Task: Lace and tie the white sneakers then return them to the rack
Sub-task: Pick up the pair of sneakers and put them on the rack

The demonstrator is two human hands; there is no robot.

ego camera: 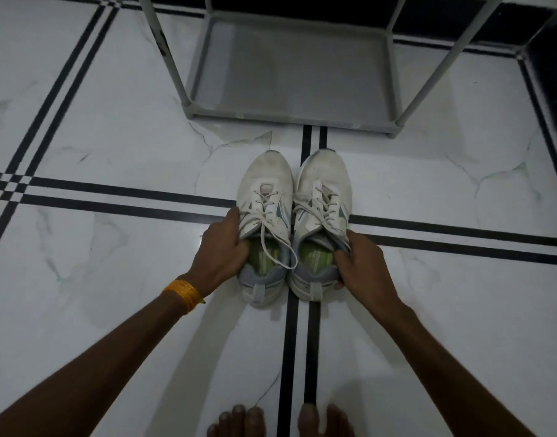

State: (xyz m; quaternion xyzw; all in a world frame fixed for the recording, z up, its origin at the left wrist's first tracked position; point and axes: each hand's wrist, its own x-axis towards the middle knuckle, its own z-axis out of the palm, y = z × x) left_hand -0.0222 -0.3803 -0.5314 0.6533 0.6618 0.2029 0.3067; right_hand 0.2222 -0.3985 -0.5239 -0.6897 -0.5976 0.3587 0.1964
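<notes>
Two white sneakers stand side by side on the floor, toes pointing away from me toward the rack. My left hand grips the left sneaker at its collar, fingers inside the opening. My right hand grips the right sneaker the same way on its outer side. Both shoes are laced with white laces; a loose loop of lace hangs over the left shoe's green insole. The grey shoe rack stands just beyond the toes, its bottom shelf bare.
White marble floor with black stripe lines runs all around. The rack's upright poles rise at left and right. A black skirting borders the far right. My bare toes show at the bottom edge.
</notes>
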